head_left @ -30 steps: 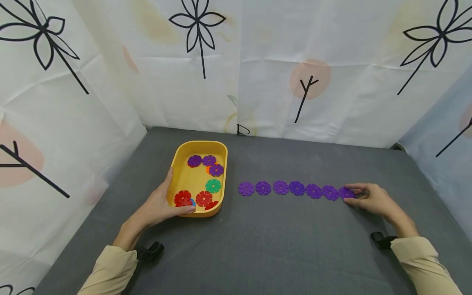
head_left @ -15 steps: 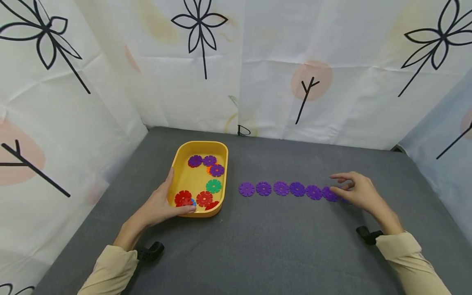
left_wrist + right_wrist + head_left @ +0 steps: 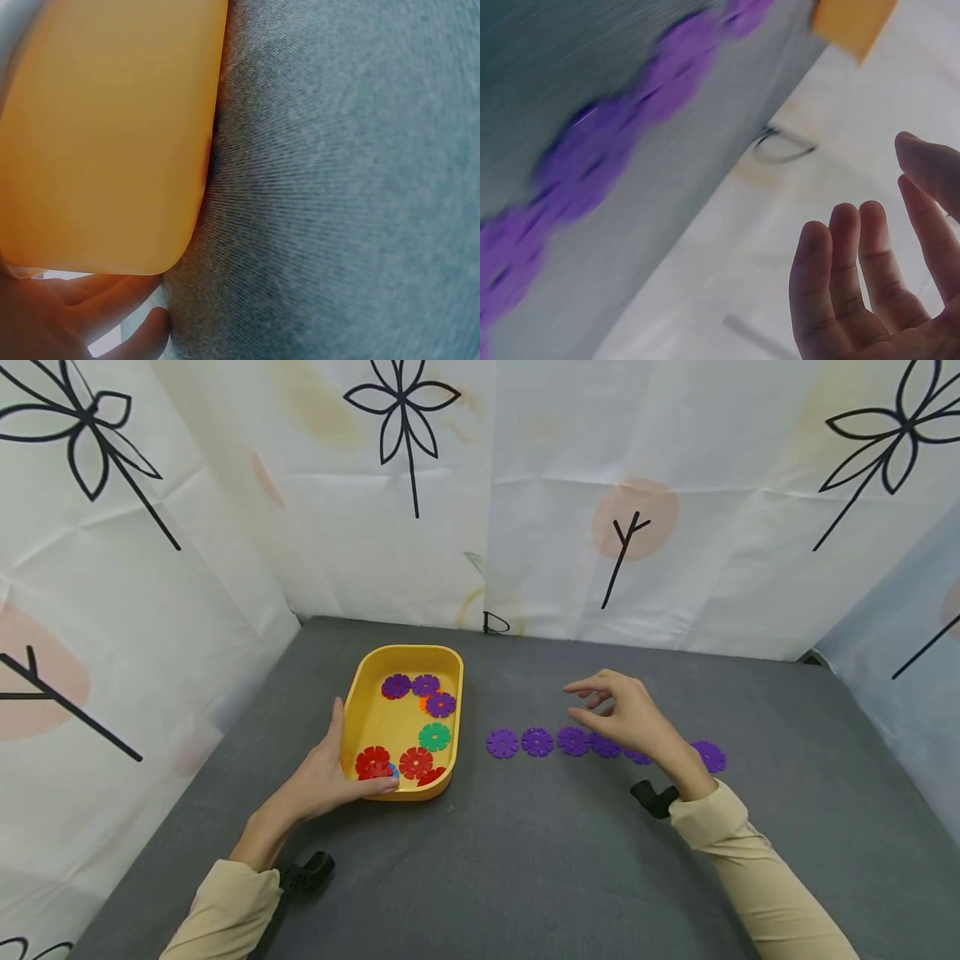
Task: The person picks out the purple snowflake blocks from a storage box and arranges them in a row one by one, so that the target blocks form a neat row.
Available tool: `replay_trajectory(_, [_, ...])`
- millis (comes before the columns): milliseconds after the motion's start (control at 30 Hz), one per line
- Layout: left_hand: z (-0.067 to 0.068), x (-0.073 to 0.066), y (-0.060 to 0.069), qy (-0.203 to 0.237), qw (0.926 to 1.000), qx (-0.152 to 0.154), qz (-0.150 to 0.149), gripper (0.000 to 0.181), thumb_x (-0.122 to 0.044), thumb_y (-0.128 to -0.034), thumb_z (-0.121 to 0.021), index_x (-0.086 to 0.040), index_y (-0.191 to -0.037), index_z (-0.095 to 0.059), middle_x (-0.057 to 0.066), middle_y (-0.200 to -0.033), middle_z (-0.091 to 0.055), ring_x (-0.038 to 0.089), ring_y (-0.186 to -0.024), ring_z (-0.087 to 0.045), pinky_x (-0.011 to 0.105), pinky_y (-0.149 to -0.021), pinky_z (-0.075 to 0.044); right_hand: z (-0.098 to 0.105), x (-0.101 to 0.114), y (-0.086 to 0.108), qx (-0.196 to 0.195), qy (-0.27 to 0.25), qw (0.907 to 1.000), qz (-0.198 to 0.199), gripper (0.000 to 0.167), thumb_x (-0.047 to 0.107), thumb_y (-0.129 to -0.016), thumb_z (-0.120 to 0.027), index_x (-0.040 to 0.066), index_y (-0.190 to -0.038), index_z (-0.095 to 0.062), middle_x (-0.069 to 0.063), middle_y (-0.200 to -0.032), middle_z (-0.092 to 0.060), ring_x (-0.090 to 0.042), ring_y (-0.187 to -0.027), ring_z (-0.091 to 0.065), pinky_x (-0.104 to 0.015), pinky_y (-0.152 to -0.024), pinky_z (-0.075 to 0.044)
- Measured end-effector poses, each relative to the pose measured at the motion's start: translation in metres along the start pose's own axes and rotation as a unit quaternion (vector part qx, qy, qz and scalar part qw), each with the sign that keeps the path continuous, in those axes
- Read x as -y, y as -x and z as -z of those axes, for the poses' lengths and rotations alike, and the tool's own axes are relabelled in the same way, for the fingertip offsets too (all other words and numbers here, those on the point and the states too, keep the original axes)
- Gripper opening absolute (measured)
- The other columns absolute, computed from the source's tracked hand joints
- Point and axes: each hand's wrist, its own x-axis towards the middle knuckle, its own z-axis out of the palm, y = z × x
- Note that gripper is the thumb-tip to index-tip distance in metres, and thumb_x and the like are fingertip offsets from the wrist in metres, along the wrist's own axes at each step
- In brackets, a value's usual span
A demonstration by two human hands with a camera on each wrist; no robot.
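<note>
My left hand [image 3: 322,777] grips the near left corner of a yellow plastic tray [image 3: 456,727], its thumb over the front rim and fingers along the left side. In the left wrist view the tray's wall [image 3: 112,150] hides part of the fingers [image 3: 112,304]. Inside lie purple, red, green, orange and blue snowflake-shaped plastic discs, such as a green disc [image 3: 434,737]. Over a row of purple discs [image 3: 537,742] hovers my right hand [image 3: 626,714], thumb and fingers apart, holding nothing. The hand and wrist cover part of the row; its rightmost disc [image 3: 708,757] shows.
A grey cloth [image 3: 525,860] covers the table. Pale printed curtains [image 3: 555,552] stand along its back and sides. Each wrist carries a black strap-on camera, such as the right wrist camera [image 3: 654,798].
My right hand has let go of the rightmost purple disc, lifted, and moved left above the row toward the tray. The left hand stays on the tray.
</note>
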Motion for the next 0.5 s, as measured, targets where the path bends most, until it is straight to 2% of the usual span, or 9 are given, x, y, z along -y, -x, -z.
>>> replay_trajectory(267, [-0.001,0.002,-0.001,-0.003,1.0,-0.001,-0.006,0.141,-0.062,-0.0743,-0.082,-0.017,-0.163,0.019,0.022,-0.161,-0.028,0.039,-0.139,-0.041,0.062,-0.112,-0.044,-0.039,0.038,-0.038,0.019,-0.059,0.9976,0.032,0.035,0.012,-0.093,-0.075,0.006,-0.127,-0.071,-0.017,-0.119,-0.069,-0.037,-0.107,-0.067,-0.052,-0.089,-0.06])
replay_trajectory(500, [-0.001,0.002,-0.003,-0.006,0.9999,-0.003,-0.011,0.141,-0.062,-0.0742,-0.082,-0.017,-0.163,0.019,0.023,-0.162,-0.028,0.04,-0.138,-0.043,0.063,-0.112,-0.044,-0.074,0.061,-0.063,0.026,-0.099,0.9936,0.046,0.033,0.013,-0.095,-0.073,0.004,-0.127,-0.071,-0.019,-0.122,-0.07,-0.035,-0.11,-0.067,-0.05,-0.094,-0.06])
